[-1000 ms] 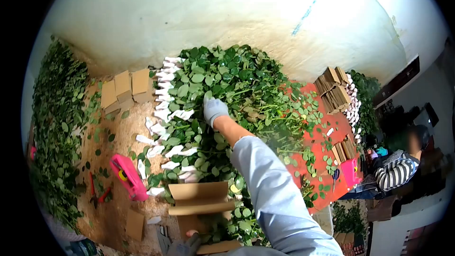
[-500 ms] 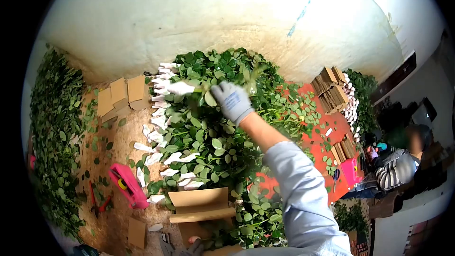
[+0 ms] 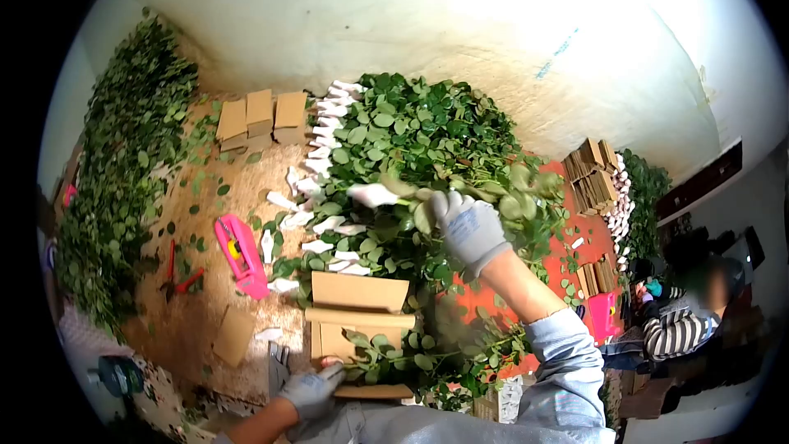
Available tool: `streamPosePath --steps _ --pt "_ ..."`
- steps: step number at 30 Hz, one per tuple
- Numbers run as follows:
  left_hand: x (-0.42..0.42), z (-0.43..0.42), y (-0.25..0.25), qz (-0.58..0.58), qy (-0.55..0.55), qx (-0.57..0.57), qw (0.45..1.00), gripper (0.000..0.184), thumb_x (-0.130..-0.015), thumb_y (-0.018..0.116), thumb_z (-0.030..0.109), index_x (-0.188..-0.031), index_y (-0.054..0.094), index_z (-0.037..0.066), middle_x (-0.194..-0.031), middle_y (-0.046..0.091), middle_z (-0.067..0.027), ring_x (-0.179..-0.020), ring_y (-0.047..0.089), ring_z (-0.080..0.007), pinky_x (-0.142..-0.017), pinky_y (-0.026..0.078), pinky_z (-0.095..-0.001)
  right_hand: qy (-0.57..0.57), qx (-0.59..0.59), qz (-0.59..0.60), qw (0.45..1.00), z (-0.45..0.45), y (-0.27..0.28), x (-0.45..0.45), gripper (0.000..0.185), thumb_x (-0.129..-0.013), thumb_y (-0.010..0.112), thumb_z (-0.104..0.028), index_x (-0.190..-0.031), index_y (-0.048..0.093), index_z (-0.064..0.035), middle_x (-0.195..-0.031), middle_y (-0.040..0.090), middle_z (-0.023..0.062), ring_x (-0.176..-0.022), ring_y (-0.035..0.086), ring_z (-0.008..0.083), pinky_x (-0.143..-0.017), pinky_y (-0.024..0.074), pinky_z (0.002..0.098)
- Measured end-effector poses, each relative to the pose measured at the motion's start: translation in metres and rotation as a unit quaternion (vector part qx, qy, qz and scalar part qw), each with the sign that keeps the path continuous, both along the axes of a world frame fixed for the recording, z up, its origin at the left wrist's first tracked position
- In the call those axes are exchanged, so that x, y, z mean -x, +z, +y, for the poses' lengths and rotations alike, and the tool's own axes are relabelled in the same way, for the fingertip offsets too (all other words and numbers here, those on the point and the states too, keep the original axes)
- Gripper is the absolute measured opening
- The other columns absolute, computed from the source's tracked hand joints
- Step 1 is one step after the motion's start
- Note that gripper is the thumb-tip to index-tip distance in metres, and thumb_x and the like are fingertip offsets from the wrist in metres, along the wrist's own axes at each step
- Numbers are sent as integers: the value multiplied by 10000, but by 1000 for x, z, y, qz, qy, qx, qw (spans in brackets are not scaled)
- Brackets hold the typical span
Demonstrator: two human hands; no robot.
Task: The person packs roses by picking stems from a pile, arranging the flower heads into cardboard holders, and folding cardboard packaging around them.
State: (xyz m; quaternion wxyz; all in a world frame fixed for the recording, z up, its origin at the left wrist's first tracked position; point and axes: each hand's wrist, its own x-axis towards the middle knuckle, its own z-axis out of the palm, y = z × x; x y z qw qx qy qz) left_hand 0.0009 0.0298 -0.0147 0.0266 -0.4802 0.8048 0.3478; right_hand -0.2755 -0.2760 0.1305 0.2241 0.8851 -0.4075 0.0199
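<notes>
My right hand, in a grey glove, is closed around the leafy stem of a rose whose bud is wrapped in a white sleeve. It is held over a large pile of leafy rose stems. My left hand, gloved too, is low in the view, its fingers pressed together at a pale pink rose bud. That rose lies on a folded cardboard sheet, its leaves spreading right. A grey metal tool lies beside my left hand.
A pink tape dispenser and red-handled pruning shears lie left. Cardboard stacks stand at the back. More foliage fills the far left. Right are more cardboard pieces and a seated person in a striped top.
My right hand has drawn the sleeved rose down and to the right, towards me. My left hand has come further into view at the cardboard. The whole view has shifted.
</notes>
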Motion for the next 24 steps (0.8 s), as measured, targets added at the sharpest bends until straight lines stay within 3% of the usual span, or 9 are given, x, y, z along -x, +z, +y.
streamPosePath --steps 1,6,9,11,13,16,18,20,24 --pt "3 -9 16 -41 -7 -80 996 612 -857 592 223 -1448 473 120 -1513 499 -122 -1143 647 -373 -917 532 -486 -23 -17 11 1000 -5 -5 7 150 -961 555 -200 -1074 552 -102 -819 626 85 -706 704 262 -555 569 412" --pt "2 -2 -10 -33 5 -41 999 578 -872 587 240 -1435 516 125 -1558 464 -103 -1197 632 -359 -988 518 -459 -126 36 59 990 -19 18 44 245 -902 628 -138 -1121 522 -105 -978 605 115 -712 701 257 -559 580 403" --pt "4 -6 3 -34 9 -75 997 582 -874 590 245 -1440 515 131 -1558 465 -107 -1206 628 -359 -1001 512 -460 -172 101 50 979 -14 54 53 333 -883 654 -156 -1203 574 -113 -1024 622 134 -955 669 293 -720 564 440" --pt "4 -3 5 -29 19 -52 998 572 -875 598 254 -1430 524 131 -1538 484 -113 -1200 630 -359 -998 514 -459 -150 45 -38 987 -11 68 64 345 -879 654 -167 -1215 596 -108 -1066 637 159 -1039 638 337 -818 528 471" --pt "4 -3 13 19 34 -32 999 504 -863 573 192 -1351 553 67 -1409 565 -159 -1092 651 -403 -942 519 -498 -139 31 -77 987 -7 66 69 317 -881 657 -197 -1177 597 -99 -1073 650 176 -1012 647 361 -842 515 492" --pt "4 -1 12 24 41 -14 999 488 -866 576 185 -1337 560 60 -1368 589 -164 -1069 661 -401 -927 527 -500 -186 -34 37 981 -10 38 69 265 -899 654 -224 -1121 590 -96 -1041 658 185 -939 687 353 -792 546 473" --pt "5 -2 12 22 40 -12 999 489 -868 573 184 -1340 561 58 -1366 590 -164 -1070 660 -399 -930 526 -500 -171 -85 24 981 -10 12 57 247 -920 618 -206 -1142 597 -98 -1070 652 190 -905 703 347 -772 568 467" --pt "4 -6 14 -34 15 -63 997 572 -894 595 257 -1446 520 126 -1535 485 -124 -1209 629 -354 -1021 505 -451 -151 -109 2 983 -19 -20 44 226 -942 575 -187 -1151 615 -110 -1097 642 202 -908 707 353 -779 576 475" --pt "4 -5 14 -18 26 -56 998 574 -887 594 248 -1441 517 121 -1533 487 -125 -1186 639 -367 -1016 508 -458 -142 -149 6 979 -45 -84 15 233 -974 510 -180 -1151 655 -139 -1132 634 192 -979 698 349 -774 576 461"
